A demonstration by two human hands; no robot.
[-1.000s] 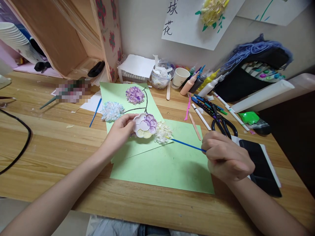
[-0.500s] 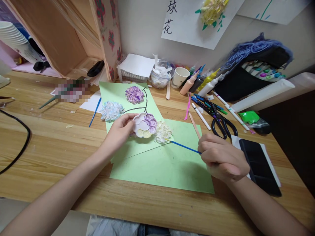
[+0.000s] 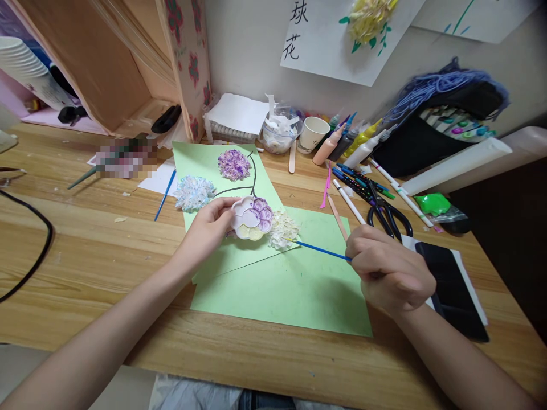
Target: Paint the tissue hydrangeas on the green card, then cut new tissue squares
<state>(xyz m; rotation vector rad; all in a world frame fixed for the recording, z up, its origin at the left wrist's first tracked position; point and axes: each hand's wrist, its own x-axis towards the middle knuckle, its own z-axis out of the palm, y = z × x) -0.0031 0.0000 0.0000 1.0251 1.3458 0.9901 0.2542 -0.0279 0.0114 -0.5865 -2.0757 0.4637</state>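
My left hand pinches the edge of a white flower-shaped paint palette, its wells stained purple and yellow. A blue paintbrush is gripped in my right hand, its tip touching the pale cream paper flower. That flower sits on green paper, just right of the palette. Farther back on the same sheet are a purple flower and a light blue one, with black stems drawn between. The palette hides part of the sheet and another purplish patch beneath it.
A second green sheet lies nearer me. Black scissors, pens and a wooden stick lie to the right, beside a black case. Paint bottles, a paper cup and a bowl of scraps line the wall.
My right hand shifts slightly left, then a little up again, and the brush tip moves a small way over the cream flower. My left hand and the palette stay in place.
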